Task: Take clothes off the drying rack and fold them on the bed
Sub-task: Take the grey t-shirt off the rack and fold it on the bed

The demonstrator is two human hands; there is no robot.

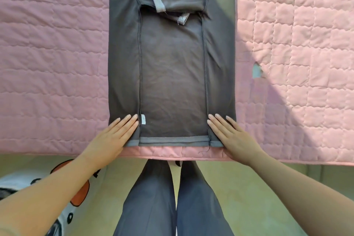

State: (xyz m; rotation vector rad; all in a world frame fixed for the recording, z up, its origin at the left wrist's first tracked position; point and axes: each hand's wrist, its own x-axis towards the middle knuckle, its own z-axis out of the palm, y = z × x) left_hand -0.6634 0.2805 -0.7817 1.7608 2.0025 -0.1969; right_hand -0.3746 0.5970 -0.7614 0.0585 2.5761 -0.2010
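Observation:
A dark grey garment (172, 74) lies flat and inside out on the pink quilted bed cover (53, 63), its two sides folded in so it forms a long narrow strip. Its hem runs along the bed's near edge. A small white care label (143, 119) shows by the left seam. My left hand (113, 136) rests flat on the left folded flap near the hem, fingers together and stretched out. My right hand (228, 136) rests flat on the right folded flap in the same way. Neither hand grips the cloth. The drying rack is out of view.
The bed's near edge (182, 154) runs across below the hem. A small grey scrap or hole (257, 71) marks the quilt on the right. My legs in grey trousers (172, 207) stand against the bed. A white cloth with an orange and black print (76, 193) lies at lower left.

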